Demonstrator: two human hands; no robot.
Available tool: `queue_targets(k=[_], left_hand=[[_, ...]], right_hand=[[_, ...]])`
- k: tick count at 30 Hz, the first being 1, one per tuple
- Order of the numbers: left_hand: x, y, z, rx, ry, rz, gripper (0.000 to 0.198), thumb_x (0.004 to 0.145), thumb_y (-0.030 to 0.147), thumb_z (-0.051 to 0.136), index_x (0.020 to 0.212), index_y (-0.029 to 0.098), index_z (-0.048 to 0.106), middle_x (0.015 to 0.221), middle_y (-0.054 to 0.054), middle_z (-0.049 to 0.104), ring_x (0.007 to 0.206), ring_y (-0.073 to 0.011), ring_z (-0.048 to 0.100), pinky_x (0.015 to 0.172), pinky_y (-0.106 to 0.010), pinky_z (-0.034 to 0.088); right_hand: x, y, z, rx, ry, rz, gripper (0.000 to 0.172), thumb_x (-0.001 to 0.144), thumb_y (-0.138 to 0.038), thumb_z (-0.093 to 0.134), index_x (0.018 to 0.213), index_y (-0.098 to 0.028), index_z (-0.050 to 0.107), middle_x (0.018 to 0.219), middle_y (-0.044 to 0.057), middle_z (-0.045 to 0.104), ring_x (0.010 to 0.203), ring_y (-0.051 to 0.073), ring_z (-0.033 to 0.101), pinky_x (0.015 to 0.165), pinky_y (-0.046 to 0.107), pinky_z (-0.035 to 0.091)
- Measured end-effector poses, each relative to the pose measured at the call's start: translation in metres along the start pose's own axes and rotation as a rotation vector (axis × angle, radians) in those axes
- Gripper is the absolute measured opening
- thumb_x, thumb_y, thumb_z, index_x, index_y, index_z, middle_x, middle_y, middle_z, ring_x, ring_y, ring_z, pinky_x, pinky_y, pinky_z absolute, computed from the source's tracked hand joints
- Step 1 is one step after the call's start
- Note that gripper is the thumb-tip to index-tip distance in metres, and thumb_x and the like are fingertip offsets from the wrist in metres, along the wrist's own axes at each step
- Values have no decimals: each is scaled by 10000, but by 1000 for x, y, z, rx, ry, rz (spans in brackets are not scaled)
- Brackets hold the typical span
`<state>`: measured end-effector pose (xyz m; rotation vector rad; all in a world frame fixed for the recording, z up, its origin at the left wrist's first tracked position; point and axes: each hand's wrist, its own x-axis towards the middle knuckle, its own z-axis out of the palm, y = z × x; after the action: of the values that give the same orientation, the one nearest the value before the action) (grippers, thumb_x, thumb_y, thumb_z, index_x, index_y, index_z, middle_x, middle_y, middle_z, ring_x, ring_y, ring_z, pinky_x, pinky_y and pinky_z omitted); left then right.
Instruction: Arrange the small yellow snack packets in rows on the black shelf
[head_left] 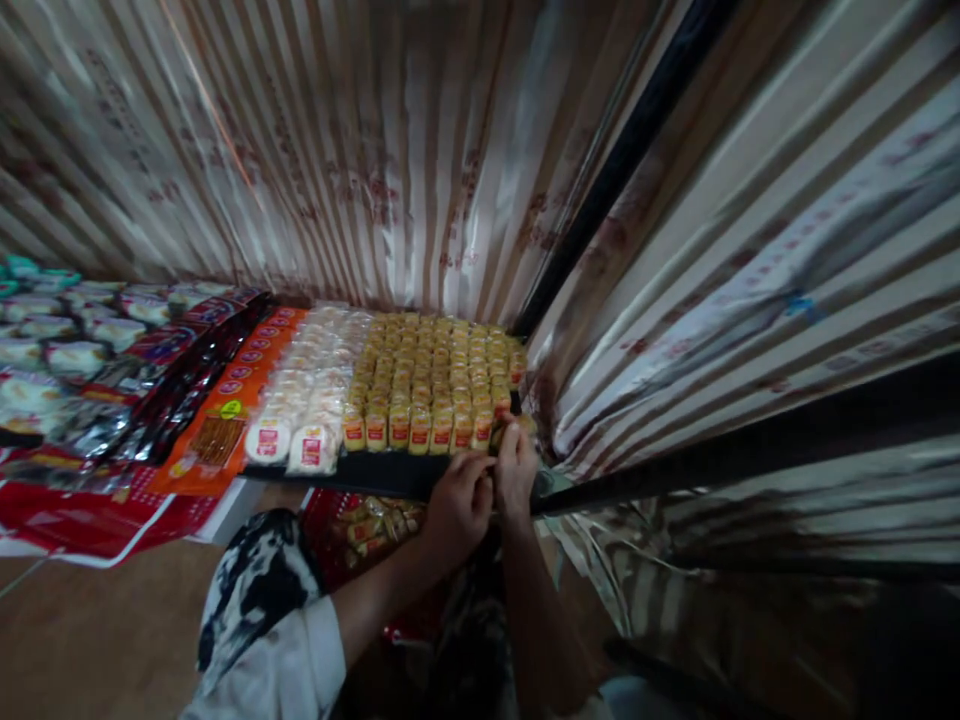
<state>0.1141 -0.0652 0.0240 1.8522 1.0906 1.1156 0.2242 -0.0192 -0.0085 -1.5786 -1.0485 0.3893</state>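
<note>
Several tight rows of small yellow snack packets (pixel 431 385) with red labels stand on a black shelf board (pixel 382 474). At the front right corner of these rows, my right hand (pixel 517 465) is closed, its fingertips pinched at a yellow packet that they partly cover. My left hand (pixel 461 500) is close beside it, just in front of the board's edge. Its fingers are curled together, and whatever they may hold is hidden. Below the board, between my knees, more yellow packets lie loose in a red bag (pixel 322 540).
Left of the rows are white round packaged snacks (pixel 291 400), an orange bag (pixel 225 420), dark shiny bags (pixel 165 390) and white packets (pixel 75 345). Striped sheeting (pixel 360 150) hangs behind and to the right. A black pole (pixel 622 170) slants down to the corner; a dark bar (pixel 720 440) runs right.
</note>
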Motion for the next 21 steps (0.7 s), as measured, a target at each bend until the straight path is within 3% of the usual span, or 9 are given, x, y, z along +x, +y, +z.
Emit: queue_targets(k=[6, 10, 14, 21], left_hand=[[-31, -17, -6, 0, -109, -185, 265, 826, 145, 364, 925, 189, 606, 1018, -65, 594, 957, -145, 558, 880, -289, 446], [-67, -30, -10, 17, -220, -345, 281, 810, 143, 349, 854, 187, 623, 893, -51, 630, 873, -159, 578, 821, -298, 447], [-96, -40, -11, 17, -322, -461, 291, 788, 145, 349, 818, 194, 635, 867, -43, 651, 849, -164, 589, 796, -287, 439], [-92, -46, -15, 37, -406, -465, 305, 807, 195, 336, 846, 185, 639, 896, -59, 661, 868, -179, 590, 806, -300, 432]], right_hand=[[-4, 1, -5, 147, 150, 91, 489, 865, -429, 276, 1091, -114, 574, 1115, 139, 611, 1029, 201, 554, 902, 350, 416], [-14, 12, -15, -56, 121, 88, 446, 842, -391, 344, 1110, -106, 560, 1123, 148, 597, 1049, 217, 536, 937, 374, 388], [-15, 28, -11, -344, 63, -36, 426, 809, -316, 388, 1130, -90, 551, 1173, 181, 547, 1120, 251, 478, 962, 416, 358], [-10, 34, 3, -538, 100, -65, 357, 824, -295, 417, 1098, -146, 589, 1182, 167, 514, 1110, 267, 457, 936, 439, 356]])
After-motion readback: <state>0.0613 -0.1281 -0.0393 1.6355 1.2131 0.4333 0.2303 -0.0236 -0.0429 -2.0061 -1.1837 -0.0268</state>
